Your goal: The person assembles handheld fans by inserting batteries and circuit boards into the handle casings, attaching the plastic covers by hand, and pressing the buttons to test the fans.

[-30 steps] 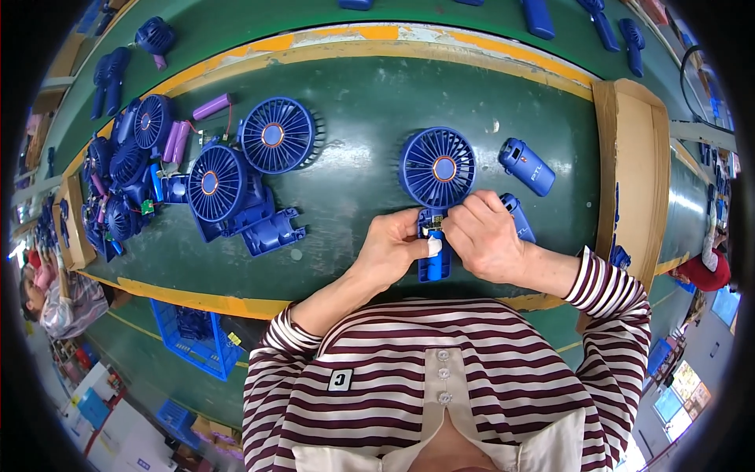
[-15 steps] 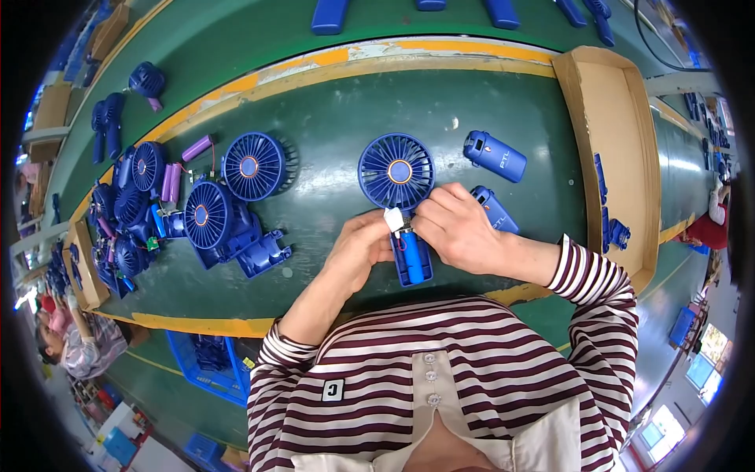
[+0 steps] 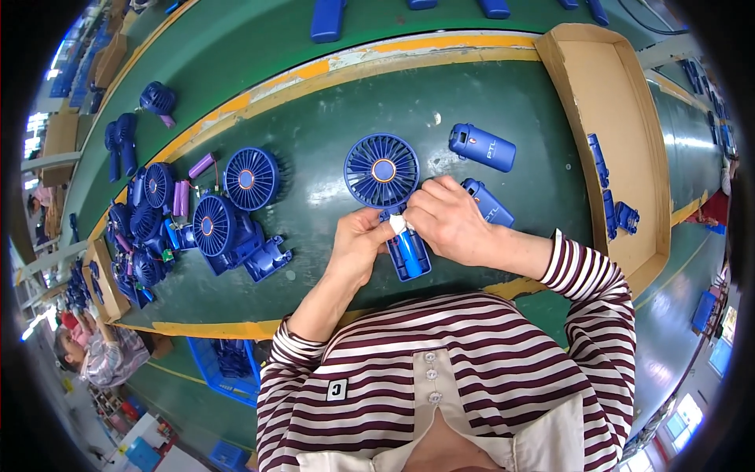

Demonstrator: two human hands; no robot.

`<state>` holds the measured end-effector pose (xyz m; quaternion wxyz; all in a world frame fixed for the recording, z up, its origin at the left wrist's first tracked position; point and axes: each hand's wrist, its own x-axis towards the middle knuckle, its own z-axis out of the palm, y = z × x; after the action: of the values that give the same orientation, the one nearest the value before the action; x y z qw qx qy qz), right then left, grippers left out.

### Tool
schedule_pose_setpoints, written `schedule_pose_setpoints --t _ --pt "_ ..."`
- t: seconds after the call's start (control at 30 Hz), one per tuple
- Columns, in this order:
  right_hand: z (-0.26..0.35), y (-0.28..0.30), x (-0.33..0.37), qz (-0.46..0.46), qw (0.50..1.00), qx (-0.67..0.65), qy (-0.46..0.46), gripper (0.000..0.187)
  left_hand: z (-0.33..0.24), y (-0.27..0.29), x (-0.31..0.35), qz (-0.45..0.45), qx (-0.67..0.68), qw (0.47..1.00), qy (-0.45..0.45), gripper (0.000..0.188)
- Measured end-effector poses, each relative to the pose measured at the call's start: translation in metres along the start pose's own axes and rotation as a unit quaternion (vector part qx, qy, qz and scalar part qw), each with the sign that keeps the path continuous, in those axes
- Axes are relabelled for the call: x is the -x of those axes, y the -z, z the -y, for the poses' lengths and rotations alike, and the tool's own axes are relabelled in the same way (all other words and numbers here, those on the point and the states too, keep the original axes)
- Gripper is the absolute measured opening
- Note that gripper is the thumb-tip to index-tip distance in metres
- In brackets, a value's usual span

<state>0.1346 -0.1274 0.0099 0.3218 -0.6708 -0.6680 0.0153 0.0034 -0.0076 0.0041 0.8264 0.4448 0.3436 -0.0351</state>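
A blue handheld fan (image 3: 370,192) lies in front of me, its round grille away from me and its opened handle shell toward me. Inside the shell sits a blue cylindrical battery (image 3: 408,253). My left hand (image 3: 358,245) grips the handle's left side near the neck. A small white piece (image 3: 398,225), perhaps a wrap or scrap, shows at its thumb tip. From the right, my right hand (image 3: 450,222) pinches at the neck, close to the left fingertips; its fingers hide whatever small part is there. Beside that hand rests a blue handle cover (image 3: 494,206), with another cover (image 3: 482,147) beyond.
Fan heads and shells (image 3: 214,224) pile up at the left, with purple batteries (image 3: 181,198) among them. A cardboard tray (image 3: 641,165) at the right holds several blue parts. Across a yellow-edged strip (image 3: 314,67) runs a green belt with blue pieces. Another person (image 3: 106,350) sits far left.
The view has shifted slightly. Both hands stay at the fan's neck, and the white piece now lies lower, over the top end of the battery.
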Motion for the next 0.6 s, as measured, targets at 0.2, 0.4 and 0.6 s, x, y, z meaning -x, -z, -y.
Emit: schedule_pose_setpoints --t 0.2,0.4,0.6 --pt "0.013 0.011 0.034 -0.071 0.922 -0.268 -0.269 0.048 -0.003 0.002 -0.003 -0.03 0.048 0.998 -0.024 0.021" --pt "0.024 0.002 0.036 -0.047 0.959 -0.209 -0.186 0.054 0.0 0.001 -0.003 -0.036 0.045 0.998 -0.028 0.019" --pt "0.024 0.001 0.032 -0.099 0.934 -0.273 -0.207 0.057 0.0 0.0 -0.001 -0.056 0.059 0.996 -0.028 0.019"
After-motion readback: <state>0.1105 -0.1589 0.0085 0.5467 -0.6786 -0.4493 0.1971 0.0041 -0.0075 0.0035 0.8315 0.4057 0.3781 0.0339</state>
